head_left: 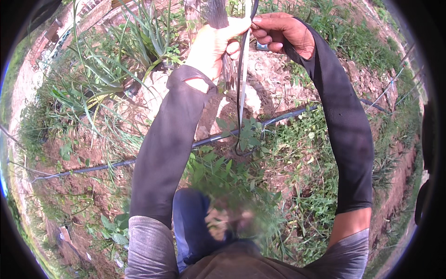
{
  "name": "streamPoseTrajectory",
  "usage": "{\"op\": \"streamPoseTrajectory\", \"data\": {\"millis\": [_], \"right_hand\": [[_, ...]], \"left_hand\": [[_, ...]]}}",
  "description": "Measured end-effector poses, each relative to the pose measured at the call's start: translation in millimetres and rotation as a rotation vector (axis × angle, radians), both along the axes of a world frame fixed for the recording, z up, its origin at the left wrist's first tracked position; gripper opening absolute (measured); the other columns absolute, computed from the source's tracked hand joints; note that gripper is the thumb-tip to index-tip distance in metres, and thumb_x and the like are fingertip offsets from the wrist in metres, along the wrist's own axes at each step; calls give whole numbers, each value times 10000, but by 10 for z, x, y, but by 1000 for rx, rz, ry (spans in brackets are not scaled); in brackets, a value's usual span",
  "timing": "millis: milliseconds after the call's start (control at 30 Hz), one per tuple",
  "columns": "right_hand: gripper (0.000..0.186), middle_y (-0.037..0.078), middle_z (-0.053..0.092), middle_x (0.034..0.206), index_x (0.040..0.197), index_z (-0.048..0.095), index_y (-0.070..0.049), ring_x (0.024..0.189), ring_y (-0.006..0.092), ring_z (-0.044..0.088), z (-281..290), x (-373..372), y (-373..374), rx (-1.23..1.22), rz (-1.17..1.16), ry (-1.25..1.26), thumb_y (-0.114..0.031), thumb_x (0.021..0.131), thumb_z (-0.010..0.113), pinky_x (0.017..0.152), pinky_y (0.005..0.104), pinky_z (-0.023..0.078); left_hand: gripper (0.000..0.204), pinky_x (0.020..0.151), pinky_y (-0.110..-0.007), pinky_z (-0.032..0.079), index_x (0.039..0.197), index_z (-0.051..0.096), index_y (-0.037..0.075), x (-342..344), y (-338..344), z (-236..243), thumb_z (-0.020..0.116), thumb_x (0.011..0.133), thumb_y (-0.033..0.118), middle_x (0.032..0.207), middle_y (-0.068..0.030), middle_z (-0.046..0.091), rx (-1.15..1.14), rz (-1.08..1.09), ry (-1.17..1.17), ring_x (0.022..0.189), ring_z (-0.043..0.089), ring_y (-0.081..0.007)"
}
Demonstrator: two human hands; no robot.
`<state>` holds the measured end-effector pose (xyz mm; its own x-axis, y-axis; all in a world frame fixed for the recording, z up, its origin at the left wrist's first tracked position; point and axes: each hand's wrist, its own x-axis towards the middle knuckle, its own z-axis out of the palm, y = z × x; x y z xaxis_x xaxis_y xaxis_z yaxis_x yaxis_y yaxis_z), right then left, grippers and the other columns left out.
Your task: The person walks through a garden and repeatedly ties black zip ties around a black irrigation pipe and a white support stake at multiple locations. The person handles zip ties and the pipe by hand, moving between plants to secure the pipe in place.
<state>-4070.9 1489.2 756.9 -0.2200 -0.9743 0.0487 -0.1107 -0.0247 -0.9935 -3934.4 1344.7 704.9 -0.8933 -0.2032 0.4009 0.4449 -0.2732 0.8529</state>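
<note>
At the top centre, my left hand is closed around an upright, rough grey-brown wooden post. Its thumb reaches toward a long white strip and a thin black cord that run vertically beside the post. My right hand pinches the black cord just right of my left thumb, with the other fingers curled. The cord hangs down to a loop low in the plants. Both forearms wear black sleeves. Where the post meets my left fingers, it is partly hidden.
A black irrigation pipe crosses the bare soil behind my forearms. Spiky plants grow at the upper left, low leafy weeds around my blue-trousered leg. Thin wires or stakes stand at the right edge.
</note>
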Motion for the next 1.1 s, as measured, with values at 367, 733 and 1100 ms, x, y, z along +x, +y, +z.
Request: {"op": "streamPoseTrajectory", "data": {"millis": [367,733,1100], "right_hand": [[210,15,640,956,1058,653,-43,861,95,604,-379,246,-153,-721,-380,716,-39,849,674,748,229,487],[210,66,656,923,971,699,-68,834,157,634,-274,157,-205,-838,-470,1209,-40,765,730,735,266,506],[113,0,521,860,885,580,-40,808,95,475,-304,320,-279,-549,-324,597,-129,948,549,770,224,372]], "left_hand": [[210,457,-196,319,994,610,40,29,-87,-184,625,914,234,784,7,575,236,-60,52,516,393,-32],[217,461,-206,330,1017,613,5,95,-91,-125,620,914,196,710,23,508,202,17,-22,508,383,-49],[162,362,-254,324,790,603,29,181,-63,-105,724,800,137,635,-36,576,300,122,40,404,417,-88]]}}
